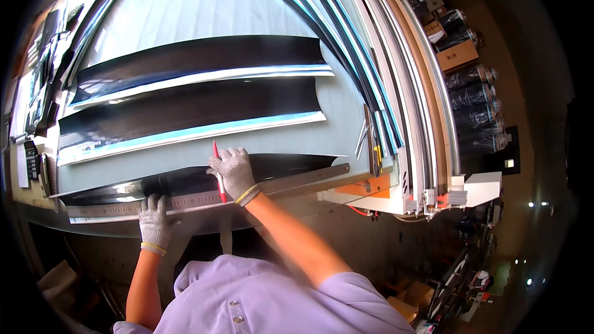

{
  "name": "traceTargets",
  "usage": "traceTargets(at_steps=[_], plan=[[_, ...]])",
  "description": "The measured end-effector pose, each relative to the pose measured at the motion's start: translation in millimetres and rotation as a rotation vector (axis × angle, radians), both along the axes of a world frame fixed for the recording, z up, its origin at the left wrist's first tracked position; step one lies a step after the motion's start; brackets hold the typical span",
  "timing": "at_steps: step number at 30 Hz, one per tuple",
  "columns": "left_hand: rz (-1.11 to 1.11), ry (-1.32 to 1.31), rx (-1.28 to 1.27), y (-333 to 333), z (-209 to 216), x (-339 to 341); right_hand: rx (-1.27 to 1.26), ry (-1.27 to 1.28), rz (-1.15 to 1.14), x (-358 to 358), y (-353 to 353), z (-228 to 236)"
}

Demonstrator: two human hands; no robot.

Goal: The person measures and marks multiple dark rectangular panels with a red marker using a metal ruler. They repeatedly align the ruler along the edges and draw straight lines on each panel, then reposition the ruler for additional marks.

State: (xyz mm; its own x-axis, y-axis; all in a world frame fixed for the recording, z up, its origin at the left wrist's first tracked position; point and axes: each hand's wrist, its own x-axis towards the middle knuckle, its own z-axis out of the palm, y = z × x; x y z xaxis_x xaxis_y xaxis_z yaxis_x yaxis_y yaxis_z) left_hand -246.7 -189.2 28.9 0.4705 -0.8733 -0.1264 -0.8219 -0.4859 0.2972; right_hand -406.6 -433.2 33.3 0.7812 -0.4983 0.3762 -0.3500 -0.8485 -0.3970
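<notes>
My left hand [153, 222], in a grey knit glove with a yellow cuff, rests its outstretched fingers on a long steel ruler [281, 183]. The ruler lies along the near edge of a dark glossy film strip [185, 180]. In my gloved right hand [234, 172] is a slim red-and-white pen [221, 187]. One red end points away over the table, and the other comes down at the ruler. The glove partly hides its middle.
Two wide black film strips [204, 100] [210, 55] with white-and-blue edges lie farther across the pale table [340, 117]. Narrow strips run along the right side, near metal rails [427, 86]. A calculator [31, 159] sits at the left edge. Wrapped rolls [475, 105] are stacked beyond the rails.
</notes>
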Motion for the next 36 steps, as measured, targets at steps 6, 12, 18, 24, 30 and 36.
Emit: traceTargets(at_steps=[6, 12, 18, 24, 30, 36], plan=[[0.094, 0.028, -0.093, -38.9, -4.3, 25.9, -0.184, -0.11, 0.026, 41.8, -82.1, 70.3], [0.071, 0.002, -0.251, -39.2, -11.5, 21.3, -0.057, 0.164, 0.176, 86.2, -188.0, 37.4], [0.16, -0.017, -0.302, -31.1, -20.4, 41.3, -0.074, 0.065, 0.138, 123.0, -206.2, -10.6], [0.151, -0.225, -0.081, -98.3, 8.8, 129.6, -0.027, 0.419, 0.053, 175.6, -234.6, -11.8], [0.11, -0.285, -0.228, -86.0, -27.8, 122.9, -0.003, 0.511, -0.011, 174.1, -260.8, -54.0], [0.229, -0.424, -0.241, -106.9, -27.8, 140.6, -0.099, 0.61, 0.012, 196.0, -237.4, -31.2]])
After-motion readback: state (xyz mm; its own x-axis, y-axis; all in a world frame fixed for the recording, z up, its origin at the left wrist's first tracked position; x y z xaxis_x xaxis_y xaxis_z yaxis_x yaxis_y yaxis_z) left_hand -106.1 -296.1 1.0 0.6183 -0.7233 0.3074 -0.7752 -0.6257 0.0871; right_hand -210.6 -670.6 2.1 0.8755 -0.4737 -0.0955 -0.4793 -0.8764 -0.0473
